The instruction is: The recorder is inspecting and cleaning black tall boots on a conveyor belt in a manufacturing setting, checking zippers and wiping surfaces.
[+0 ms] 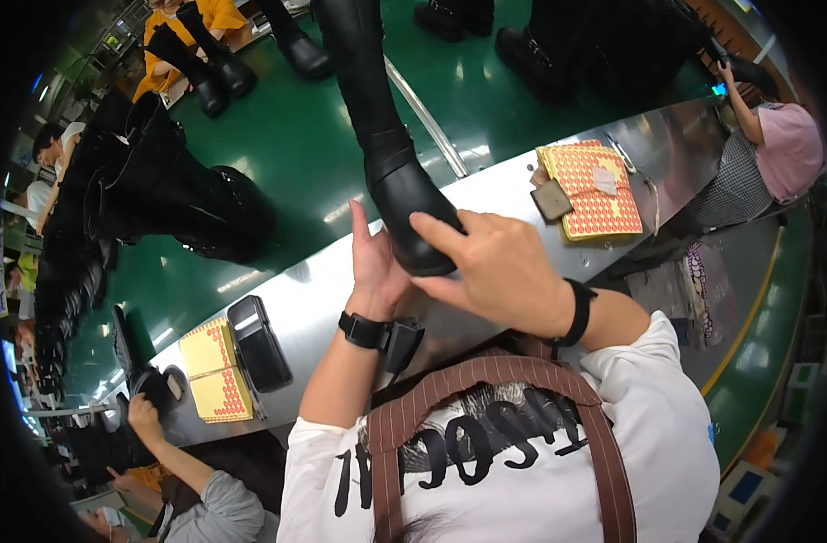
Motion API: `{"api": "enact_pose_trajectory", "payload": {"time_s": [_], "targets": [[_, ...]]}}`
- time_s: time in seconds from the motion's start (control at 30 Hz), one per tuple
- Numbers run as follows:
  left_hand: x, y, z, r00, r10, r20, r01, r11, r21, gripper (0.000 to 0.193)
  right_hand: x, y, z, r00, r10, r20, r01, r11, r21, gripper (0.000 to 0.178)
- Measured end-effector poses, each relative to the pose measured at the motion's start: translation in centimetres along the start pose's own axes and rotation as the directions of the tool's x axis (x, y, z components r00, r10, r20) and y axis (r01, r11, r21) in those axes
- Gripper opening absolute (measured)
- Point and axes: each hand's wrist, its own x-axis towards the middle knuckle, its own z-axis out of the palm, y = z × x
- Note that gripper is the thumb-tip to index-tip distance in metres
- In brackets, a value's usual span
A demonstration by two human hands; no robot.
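A tall black leather boot [406, 204] hangs toe-down in front of me, its shaft running up past the top edge. My right hand [508, 276] grips the toe: the index finger presses on the upper and the thumb is at the toe's edge. On the other side my left hand [377, 262] supports the boot near the toe, thumb stretched upward; its other fingers are hidden behind the boot. A dark band circles each wrist, and a small black box sits by the left one.
Below runs a metal ledge [318, 290] along a green work surface [314, 172]. Red-dotted yellow sticker sheets [603, 195] lie right, another stack [216, 371] left beside a black phone [258, 342]. Black boots [178, 185] stand around. Co-workers sit at both sides and across.
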Motion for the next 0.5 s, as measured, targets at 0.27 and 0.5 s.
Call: {"api": "enact_pose_trajectory", "payload": {"time_s": [0.27,0.5], "targets": [[-2.4,-2.5,2.8,0.996,0.086,-0.015,-0.087,0.994,-0.07,0.076,-5.9,6.2,-1.5,0.975,-0.022,-0.221,0.05,0.991,0.122,0.038],[-4.4,-3.5,5.0,1.0,0.005,0.004,-0.004,0.991,-0.133,0.072,-6.1,17.8,-2.8,0.856,0.462,-0.232,-0.512,0.815,-0.269,0.04]]}}
